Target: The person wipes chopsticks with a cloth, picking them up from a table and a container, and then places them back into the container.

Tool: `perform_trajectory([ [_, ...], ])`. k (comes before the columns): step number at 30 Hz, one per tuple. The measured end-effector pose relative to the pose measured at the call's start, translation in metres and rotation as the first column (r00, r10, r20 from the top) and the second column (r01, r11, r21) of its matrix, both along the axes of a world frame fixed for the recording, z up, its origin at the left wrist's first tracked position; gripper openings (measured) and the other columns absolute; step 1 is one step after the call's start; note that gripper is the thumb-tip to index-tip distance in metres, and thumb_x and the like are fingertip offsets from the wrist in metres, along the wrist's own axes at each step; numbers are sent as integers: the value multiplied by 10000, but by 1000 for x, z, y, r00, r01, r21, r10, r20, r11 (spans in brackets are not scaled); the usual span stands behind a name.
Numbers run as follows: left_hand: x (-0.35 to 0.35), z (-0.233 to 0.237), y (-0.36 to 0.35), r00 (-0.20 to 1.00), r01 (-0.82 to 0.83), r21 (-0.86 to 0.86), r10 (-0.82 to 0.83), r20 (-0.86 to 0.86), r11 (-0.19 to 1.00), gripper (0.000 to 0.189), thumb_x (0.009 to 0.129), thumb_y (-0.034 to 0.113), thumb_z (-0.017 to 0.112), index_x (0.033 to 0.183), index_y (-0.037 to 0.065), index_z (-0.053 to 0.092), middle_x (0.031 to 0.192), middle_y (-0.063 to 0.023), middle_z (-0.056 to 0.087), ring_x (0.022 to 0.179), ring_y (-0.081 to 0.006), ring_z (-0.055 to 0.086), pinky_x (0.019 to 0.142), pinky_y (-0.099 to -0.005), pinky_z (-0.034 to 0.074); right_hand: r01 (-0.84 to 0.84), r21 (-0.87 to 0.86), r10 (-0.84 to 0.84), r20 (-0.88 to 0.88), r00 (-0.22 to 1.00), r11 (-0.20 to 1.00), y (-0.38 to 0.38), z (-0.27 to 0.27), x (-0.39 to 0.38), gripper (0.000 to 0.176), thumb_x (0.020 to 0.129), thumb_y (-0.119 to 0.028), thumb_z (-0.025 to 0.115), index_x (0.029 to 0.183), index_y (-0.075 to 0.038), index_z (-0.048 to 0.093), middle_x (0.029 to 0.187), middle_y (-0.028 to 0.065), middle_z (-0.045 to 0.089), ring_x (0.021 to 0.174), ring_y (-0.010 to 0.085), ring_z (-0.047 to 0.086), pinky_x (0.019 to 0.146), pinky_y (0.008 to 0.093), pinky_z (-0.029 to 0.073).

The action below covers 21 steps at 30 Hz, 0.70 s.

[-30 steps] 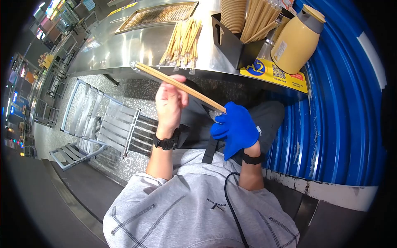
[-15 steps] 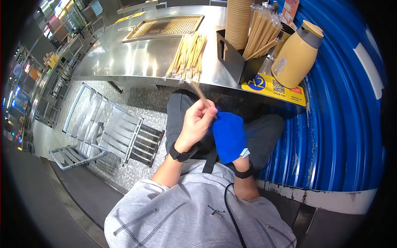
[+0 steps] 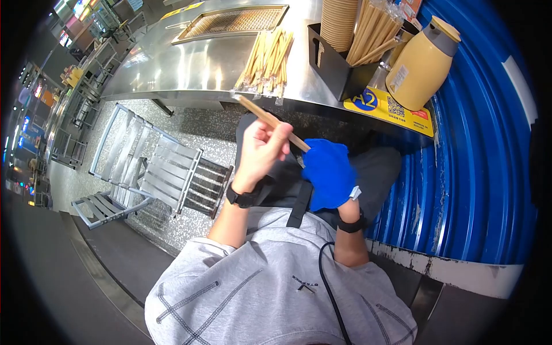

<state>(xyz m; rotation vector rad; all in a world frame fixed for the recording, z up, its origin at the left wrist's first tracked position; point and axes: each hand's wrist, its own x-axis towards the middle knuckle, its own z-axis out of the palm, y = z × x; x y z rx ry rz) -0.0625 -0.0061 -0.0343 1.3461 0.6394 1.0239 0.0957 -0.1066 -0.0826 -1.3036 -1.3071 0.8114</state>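
My left hand (image 3: 261, 150) is closed around a pair of wooden chopsticks (image 3: 257, 112), which slant from upper left down to the right. Their lower end meets a blue cloth (image 3: 330, 172) that covers most of my right hand (image 3: 347, 211). Its fingers are hidden under the cloth, which looks bunched round the chopstick end. A small white tag hangs at the cloth's edge near the wrist. Just beyond the upper tip, a pile of wrapped chopsticks (image 3: 269, 63) lies at the near edge of the steel table (image 3: 190, 75).
A black holder (image 3: 334, 73) carries stacked paper cups (image 3: 337, 26) and upright wrapped chopsticks (image 3: 374, 31). Beside it stand a yellow jug (image 3: 421, 66) and a yellow table sticker (image 3: 397, 112). A grill grate (image 3: 230, 24) is set in the table. A folding chair (image 3: 167, 172) stands at left.
The chopsticks have tilted further to the left, with more length showing above my left hand. My right hand and the cloth have shifted slightly right and up. The view has shifted slightly.
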Motion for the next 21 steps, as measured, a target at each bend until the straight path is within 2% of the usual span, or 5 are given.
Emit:
perform_trajectory([
  [11,-14,-2,16,969,-216,-12,216,116,976,266,978,296,504,971,44,588,611,35,475,480,-31,380,444,-188,302,18,33,-18,13,1000,999,-7,-1,1,181,858,-143,535,1012,-55,568,889,110,616,759,204,631,598,312,494],
  [14,7,-8,-1,991,16,171,7,-136,985,241,983,243,494,1035,41,615,654,38,506,530,-31,420,474,-175,322,54,144,-105,369,923,988,-3,6,0,185,862,-147,530,1018,-55,568,896,113,619,763,208,633,601,315,498],
  [16,11,-17,-2,990,133,-20,-133,-47,991,242,987,254,482,969,42,597,719,6,572,597,-35,484,501,-172,357,-47,353,-271,790,549,934,-2,17,0,185,881,-150,506,1027,-54,565,916,118,619,790,211,636,625,320,505],
  [18,19,-13,4,999,20,-14,-21,-30,1000,243,996,257,460,937,43,560,705,-4,565,599,-43,511,503,-177,379,-73,147,65,55,996,986,0,-33,4,226,818,-155,572,1026,-66,570,920,99,614,820,223,624,656,336,486],
  [21,10,-3,47,987,-108,105,119,-105,989,249,989,274,471,908,60,569,620,27,520,523,-21,463,460,-186,357,-49,47,63,-374,925,998,-4,-54,19,285,750,-162,630,1016,-76,576,904,86,602,842,229,606,689,351,466],
])
